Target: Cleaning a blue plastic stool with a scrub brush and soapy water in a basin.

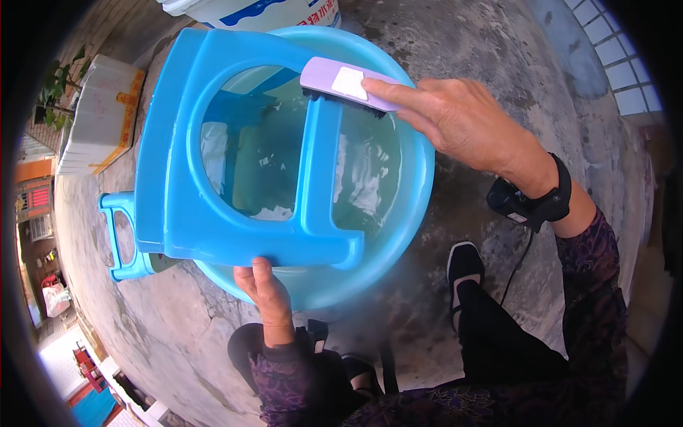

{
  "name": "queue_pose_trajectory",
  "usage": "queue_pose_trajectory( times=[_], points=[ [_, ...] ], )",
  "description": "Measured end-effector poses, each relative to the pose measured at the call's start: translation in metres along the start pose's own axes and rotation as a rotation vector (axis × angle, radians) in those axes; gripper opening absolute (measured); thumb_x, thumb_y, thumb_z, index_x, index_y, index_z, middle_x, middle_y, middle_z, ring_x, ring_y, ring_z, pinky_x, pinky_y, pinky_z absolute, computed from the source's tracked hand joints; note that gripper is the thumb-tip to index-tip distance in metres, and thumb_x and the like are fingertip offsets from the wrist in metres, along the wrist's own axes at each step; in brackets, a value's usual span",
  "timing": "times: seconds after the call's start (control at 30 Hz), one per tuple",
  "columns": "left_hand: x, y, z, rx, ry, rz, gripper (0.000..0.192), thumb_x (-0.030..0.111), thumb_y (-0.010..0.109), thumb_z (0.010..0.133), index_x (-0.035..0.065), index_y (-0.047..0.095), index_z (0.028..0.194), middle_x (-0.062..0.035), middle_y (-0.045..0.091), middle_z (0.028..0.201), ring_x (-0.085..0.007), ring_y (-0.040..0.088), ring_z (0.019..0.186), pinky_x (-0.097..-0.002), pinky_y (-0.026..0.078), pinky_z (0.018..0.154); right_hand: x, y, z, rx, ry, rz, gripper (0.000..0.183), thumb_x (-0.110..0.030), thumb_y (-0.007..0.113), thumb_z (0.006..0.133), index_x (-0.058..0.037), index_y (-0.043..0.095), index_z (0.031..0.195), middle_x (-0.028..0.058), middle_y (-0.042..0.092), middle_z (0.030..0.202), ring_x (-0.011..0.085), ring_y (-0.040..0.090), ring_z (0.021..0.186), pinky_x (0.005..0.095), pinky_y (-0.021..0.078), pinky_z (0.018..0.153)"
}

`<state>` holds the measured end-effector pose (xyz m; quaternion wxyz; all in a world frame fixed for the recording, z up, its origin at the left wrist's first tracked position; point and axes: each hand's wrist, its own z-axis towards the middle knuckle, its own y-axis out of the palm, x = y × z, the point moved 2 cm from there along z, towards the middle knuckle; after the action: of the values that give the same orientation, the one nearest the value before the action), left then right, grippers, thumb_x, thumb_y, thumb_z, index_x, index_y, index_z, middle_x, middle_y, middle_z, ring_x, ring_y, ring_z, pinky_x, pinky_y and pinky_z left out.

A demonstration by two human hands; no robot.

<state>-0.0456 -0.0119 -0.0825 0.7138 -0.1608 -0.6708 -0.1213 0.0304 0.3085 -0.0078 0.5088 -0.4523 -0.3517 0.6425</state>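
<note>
A blue plastic stool (176, 160) lies tipped on its side across a round, light-blue plastic basin (421, 176). Water (267, 144) in the basin shows through the stool's round side opening and beyond its crossbar (317, 160). My left hand (265, 288) grips the stool's near edge, with part of the fingers hidden beneath it. In my right hand (453, 115) is a lilac scrubbing brush (323, 73), one finger stretched along its back near a white patch. Its dark bristles face down at the far end of the crossbar; whether they touch is hard to tell.
Behind the basin stands a white plastic bucket (256, 15) bearing writing. To the left are a smaller blue stool (125, 235) and a taped white foam box (101, 117) beside a leafy plant (58, 96). My shoe (465, 261) rests on the concrete floor (176, 331); a cable (517, 267) hangs from my right wrist device.
</note>
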Motion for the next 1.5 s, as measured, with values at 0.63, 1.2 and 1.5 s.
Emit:
queue_pose_trajectory(
  times=[0.63, 1.2, 1.5],
  points=[
    [0.002, -0.007, 0.009, 0.084, 0.032, -0.057, 0.036, 0.036, 0.045, 0.092, 0.0015, 0.050, 0.102, -0.0070, 0.053, 0.101, -0.0164, 0.048, 0.095, -0.0315, 0.035, 0.088, -0.006, -0.035, -0.002, -0.277, 0.033, -0.060, 0.020, -0.011, 0.055, 0.079, -0.0098, 0.061, 0.098, 0.0128, 0.060, 0.064, 0.0270, 0.062, 0.058, 0.0373, 0.0492, 0.054],
    [0.012, 0.004, 0.011, 0.146, -0.019, -0.118, 0.020, 0.020, 0.044, 0.091, 0.0016, 0.049, 0.096, -0.0019, 0.049, 0.086, -0.0105, 0.045, 0.082, -0.0249, 0.036, 0.075, -0.041, -0.025, -0.009, -0.491, -0.028, 0.000, 0.014, -0.010, 0.051, 0.078, -0.0107, 0.063, 0.086, 0.0119, 0.062, 0.071, 0.0276, 0.063, 0.066, 0.0381, 0.0480, 0.057],
    [0.008, 0.005, 0.010, 0.174, -0.018, -0.167, 0.020, 0.021, 0.044, 0.091, 0.0020, 0.049, 0.098, -0.0029, 0.050, 0.089, -0.0110, 0.045, 0.082, -0.0254, 0.036, 0.076, -0.005, -0.012, 0.000, -0.099, 0.099, 0.235, 0.030, -0.018, 0.054, 0.086, -0.0155, 0.055, 0.115, 0.0157, 0.061, 0.074, 0.0269, 0.063, 0.065, 0.0375, 0.0511, 0.060]
  ],
)
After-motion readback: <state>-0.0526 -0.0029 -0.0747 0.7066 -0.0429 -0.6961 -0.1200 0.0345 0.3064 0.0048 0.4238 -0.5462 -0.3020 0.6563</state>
